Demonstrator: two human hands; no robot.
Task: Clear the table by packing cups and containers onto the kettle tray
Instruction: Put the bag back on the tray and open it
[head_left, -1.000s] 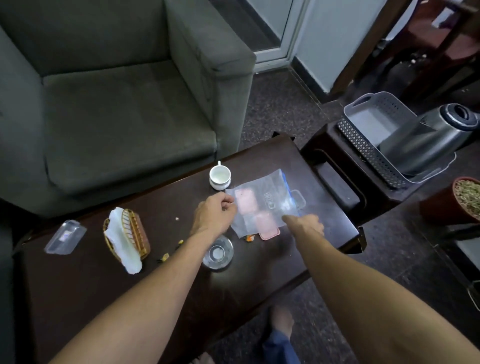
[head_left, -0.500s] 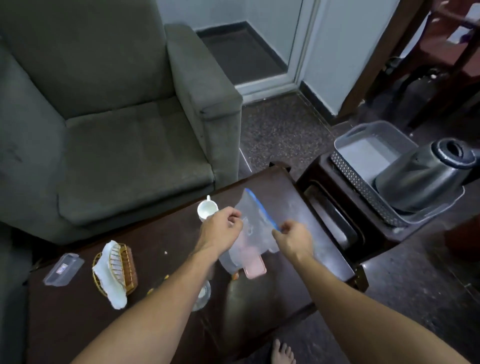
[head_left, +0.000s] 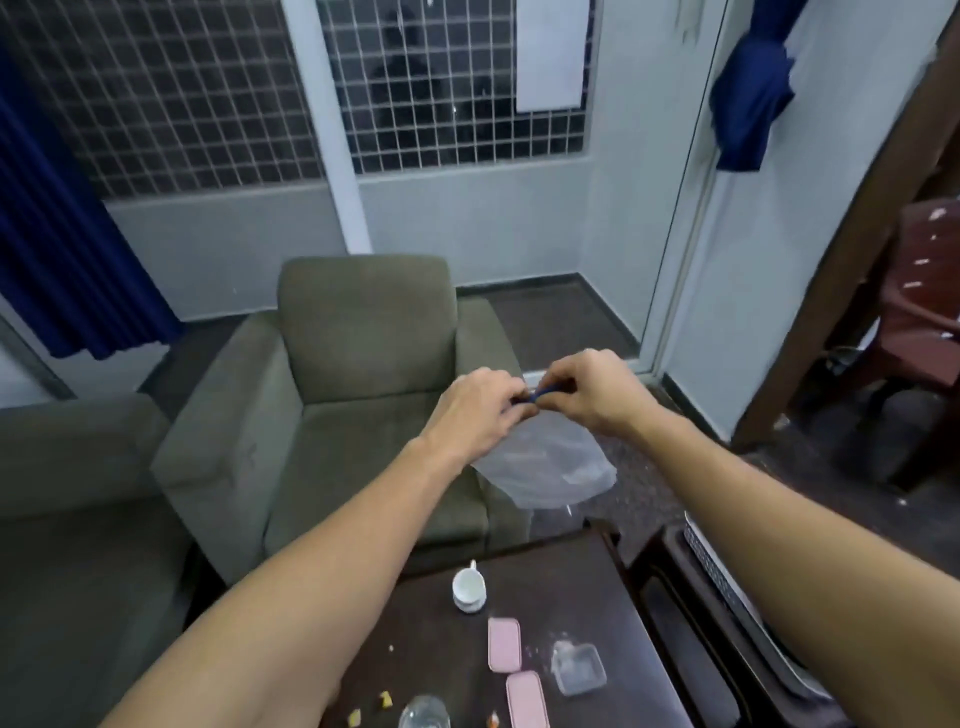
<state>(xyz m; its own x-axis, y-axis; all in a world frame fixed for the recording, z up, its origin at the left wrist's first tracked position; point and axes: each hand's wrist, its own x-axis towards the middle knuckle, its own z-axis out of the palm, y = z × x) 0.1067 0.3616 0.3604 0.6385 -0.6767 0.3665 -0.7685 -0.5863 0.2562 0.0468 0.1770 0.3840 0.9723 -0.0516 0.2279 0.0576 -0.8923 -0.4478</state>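
Note:
Both hands hold a clear zip bag up in front of me, above the table. My left hand and my right hand pinch its blue top strip between them. Below, on the dark table, stand a white cup, two pink lids and a small clear container. A clear glass shows at the bottom edge. Only a white perforated edge of the kettle tray is visible at the right, behind my right forearm.
A grey-green armchair stands behind the table, with another seat to its left. A dark side stand adjoins the table on the right. Crumbs lie on the table. A wooden post and red chair are at the right.
Both hands lifted the zip bag off the table up to chest height and came together at its top strip. The pink lids and clear container now lie uncovered. The view tilted upward.

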